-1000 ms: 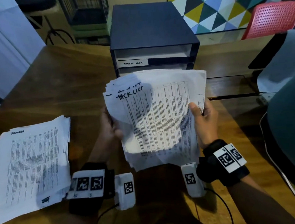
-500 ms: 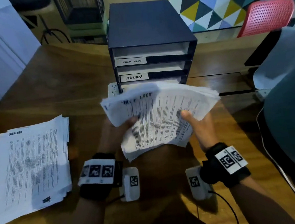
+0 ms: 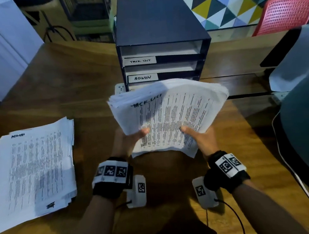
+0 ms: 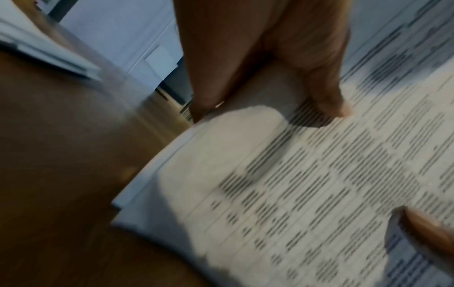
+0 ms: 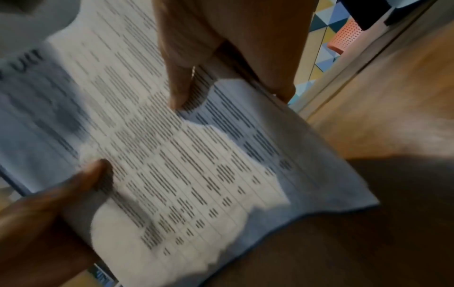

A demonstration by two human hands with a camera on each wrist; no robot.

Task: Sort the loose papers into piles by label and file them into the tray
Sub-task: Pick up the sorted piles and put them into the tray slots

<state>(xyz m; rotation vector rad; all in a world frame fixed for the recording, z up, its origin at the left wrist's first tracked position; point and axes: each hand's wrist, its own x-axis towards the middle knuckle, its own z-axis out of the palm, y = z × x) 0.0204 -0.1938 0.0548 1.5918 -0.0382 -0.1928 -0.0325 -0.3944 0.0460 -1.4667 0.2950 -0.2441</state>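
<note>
Both hands hold a thick stack of printed papers [image 3: 170,113] headed with a handwritten task-list label, raised above the table in front of the tray. My left hand [image 3: 129,141] grips its near left edge, thumb on top; my right hand [image 3: 199,137] grips the near right edge the same way. The wrist views show the stack [image 4: 307,184] [image 5: 184,155] with a thumb pressed on the top sheet and fingers beneath. The dark file tray [image 3: 160,42] stands just beyond, with white labels on its upper two slots; the stack hides its lowest slot. A second pile [image 3: 34,168] labelled ADMIN lies flat at the left.
The wooden table [image 3: 69,83] runs all around. A white power strip [image 3: 120,87] sits at the tray's left foot. A grey object [image 3: 297,65] and a white cable [image 3: 291,169] are at the right edge. A red chair [image 3: 286,14] stands beyond the table.
The stack has tilted from upright to nearly flat and dropped lower, its far edge now toward the tray. Both hands slid from its sides to its near edge.
</note>
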